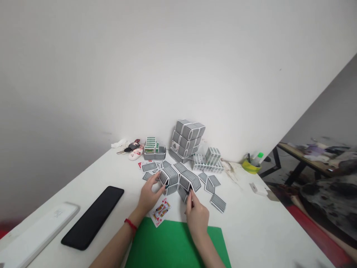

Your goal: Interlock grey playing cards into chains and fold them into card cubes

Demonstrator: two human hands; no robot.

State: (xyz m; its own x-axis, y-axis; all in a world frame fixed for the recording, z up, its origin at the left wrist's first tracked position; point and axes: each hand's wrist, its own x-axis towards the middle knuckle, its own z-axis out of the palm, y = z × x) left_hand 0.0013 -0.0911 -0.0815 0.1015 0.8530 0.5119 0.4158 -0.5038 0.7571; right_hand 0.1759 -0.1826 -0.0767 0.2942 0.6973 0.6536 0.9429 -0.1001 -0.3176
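Folded playing cards (pixel 170 174) with grey backs are joined into a block at the middle of the white table. My left hand (pixel 149 193), with a red string on its wrist, grips the block's left side between thumb and fingers. Around a folded card at the block's lower right (pixel 183 192), the fingers of my right hand (pixel 197 216) are pinched; the fingertips are partly hidden. A face-up king of hearts (pixel 161 211) lies between my wrists. Loose grey-backed cards (pixel 218 202) are scattered on both sides of the block.
A tower of folded cards (pixel 186 139) stands by the wall. Card boxes (pixel 150 143) and a clear tray (pixel 208 163) flank it. A green mat (pixel 175 242) lies in front, a black phone (pixel 93 216) and white device (pixel 41 230) to the left, a yellow holder (pixel 251 166) far right.
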